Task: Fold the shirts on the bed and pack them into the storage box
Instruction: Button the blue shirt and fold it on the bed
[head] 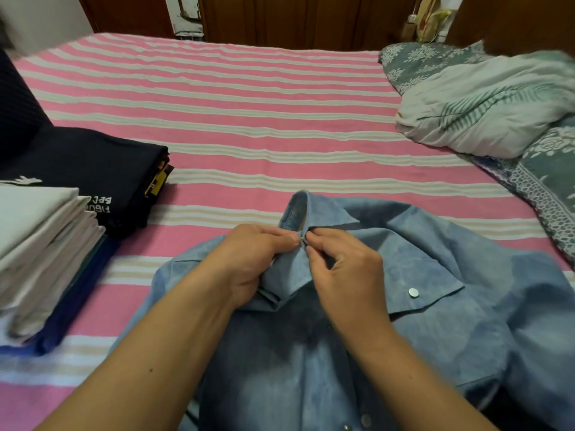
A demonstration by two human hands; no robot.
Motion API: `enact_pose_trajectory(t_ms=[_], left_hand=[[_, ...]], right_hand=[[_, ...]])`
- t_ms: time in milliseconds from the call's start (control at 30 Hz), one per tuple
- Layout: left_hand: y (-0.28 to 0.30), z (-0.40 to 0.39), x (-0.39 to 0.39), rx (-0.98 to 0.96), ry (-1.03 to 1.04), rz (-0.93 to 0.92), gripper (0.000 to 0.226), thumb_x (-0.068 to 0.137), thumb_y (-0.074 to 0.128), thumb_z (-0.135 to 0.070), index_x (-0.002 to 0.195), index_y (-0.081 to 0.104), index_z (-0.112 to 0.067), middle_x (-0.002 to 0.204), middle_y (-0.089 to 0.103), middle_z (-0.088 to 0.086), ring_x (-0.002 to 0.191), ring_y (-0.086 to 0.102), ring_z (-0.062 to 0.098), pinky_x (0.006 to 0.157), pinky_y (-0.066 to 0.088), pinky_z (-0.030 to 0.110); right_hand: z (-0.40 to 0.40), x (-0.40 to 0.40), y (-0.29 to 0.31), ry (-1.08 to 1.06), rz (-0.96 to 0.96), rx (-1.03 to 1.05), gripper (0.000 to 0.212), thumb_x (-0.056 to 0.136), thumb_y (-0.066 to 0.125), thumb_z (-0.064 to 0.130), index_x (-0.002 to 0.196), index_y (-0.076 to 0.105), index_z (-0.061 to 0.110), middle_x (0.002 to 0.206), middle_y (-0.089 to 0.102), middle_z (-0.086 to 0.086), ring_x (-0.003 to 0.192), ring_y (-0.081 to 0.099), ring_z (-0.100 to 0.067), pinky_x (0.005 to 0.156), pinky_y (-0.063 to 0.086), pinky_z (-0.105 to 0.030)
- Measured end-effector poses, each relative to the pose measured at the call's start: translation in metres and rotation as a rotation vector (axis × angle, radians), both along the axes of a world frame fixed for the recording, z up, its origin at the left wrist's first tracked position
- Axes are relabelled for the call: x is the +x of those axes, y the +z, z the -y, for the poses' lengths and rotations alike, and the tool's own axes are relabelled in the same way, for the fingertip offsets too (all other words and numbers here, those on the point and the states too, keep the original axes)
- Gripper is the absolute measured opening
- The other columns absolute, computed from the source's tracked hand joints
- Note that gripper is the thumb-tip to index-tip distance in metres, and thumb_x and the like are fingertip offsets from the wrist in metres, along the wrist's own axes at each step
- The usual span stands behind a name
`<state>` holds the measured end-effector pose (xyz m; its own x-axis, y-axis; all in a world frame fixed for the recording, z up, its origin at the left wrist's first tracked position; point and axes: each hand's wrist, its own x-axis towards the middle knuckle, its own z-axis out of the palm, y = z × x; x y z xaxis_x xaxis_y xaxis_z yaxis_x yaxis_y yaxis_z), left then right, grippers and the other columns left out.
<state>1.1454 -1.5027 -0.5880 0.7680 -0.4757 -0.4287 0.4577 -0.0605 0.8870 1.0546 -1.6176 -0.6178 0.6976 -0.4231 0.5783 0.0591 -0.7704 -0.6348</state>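
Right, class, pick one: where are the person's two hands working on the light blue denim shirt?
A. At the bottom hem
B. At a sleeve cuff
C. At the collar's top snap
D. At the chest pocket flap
C: the left hand and right hand both pinch the collar of the light blue denim shirt at its top snap, away from the pocket flap.

Soft, even indoor light falls on the bed, with no glare. A dim shadow darkens the shirt just below the fingers. Far above the fingers the wooden wall is dark. The wide lens bends the stripes toward the edges, and the upper corners far left and right of the fingers are smeared and blurred.
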Motion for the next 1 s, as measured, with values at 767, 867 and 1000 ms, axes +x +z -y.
enact_pose_trajectory(t_ms=[767,867,1000], left_hand=[[0.011,0.003,-0.006,0.144,-0.025,0.305,0.012,0.093,0.073,-0.019,0.084,0.081,-0.018,0.087,0.079,0.003,0.088,0.076,0.019,0.081,0.060,0.033],[0.009,0.003,-0.005,0.130,0.001,0.262,0.013,0.095,0.071,-0.015,0.087,0.081,-0.013,0.089,0.079,0.007,0.091,0.075,0.024,0.089,0.061,0.041],[0.009,0.001,-0.003,0.124,0.016,0.226,0.010,0.094,0.071,-0.011,0.092,0.079,-0.006,0.090,0.079,0.011,0.095,0.075,0.027,0.091,0.060,0.039]], right_hand=[[-0.004,0.006,0.010,-0.085,0.038,0.451,0.014,0.089,0.075,0.016,0.102,0.079,0.020,0.090,0.075,0.013,0.087,0.069,-0.001,0.082,0.056,-0.023],[-0.003,0.003,0.004,-0.088,0.060,0.218,0.012,0.088,0.075,0.012,0.099,0.079,0.016,0.091,0.074,0.010,0.086,0.068,-0.003,0.079,0.054,-0.024],[-0.005,0.003,-0.003,-0.041,0.076,0.151,0.013,0.088,0.075,0.011,0.100,0.079,0.014,0.093,0.073,0.008,0.089,0.067,-0.005,0.079,0.055,-0.025]])
